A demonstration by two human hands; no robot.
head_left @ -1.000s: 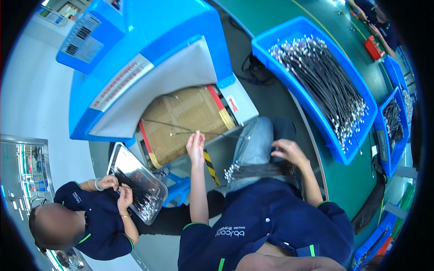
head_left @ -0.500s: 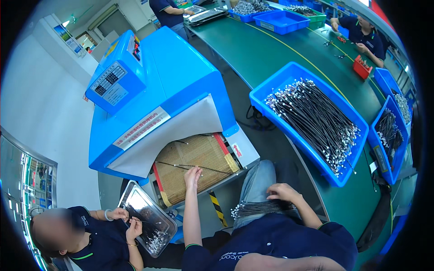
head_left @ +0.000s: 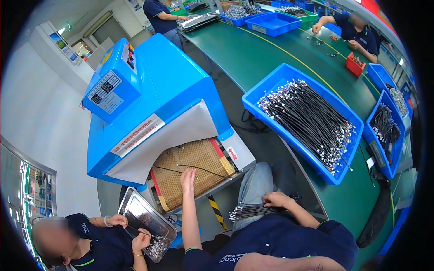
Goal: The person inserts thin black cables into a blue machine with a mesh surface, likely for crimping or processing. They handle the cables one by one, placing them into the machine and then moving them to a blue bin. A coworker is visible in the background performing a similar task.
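My left hand (head_left: 188,180) is over the tan mesh conveyor belt (head_left: 176,189) at the mouth of a blue machine, its fingers stretched out. Beside its fingertips, thin black cables (head_left: 212,172) with pale ends lie across the mesh. On my lap rests a bundle of similar black cables (head_left: 251,212), their white-tipped ends pointing left. My right hand (head_left: 276,199) is on top of this bundle, fingers curled down against the cables. How many cables it grips is hidden.
The blue machine (head_left: 153,81) stands ahead. To the right, a green table (head_left: 226,45) carries a large blue bin (head_left: 282,72) of cables. At lower left, a co-worker (head_left: 99,244) handles cables over a metal tray (head_left: 172,235). Another person (head_left: 359,38) sits across the table.
My right hand has lowered onto the lap bundle, and its fingers have curled in. My left hand's fingers have straightened over the belt. The view has shifted slightly.
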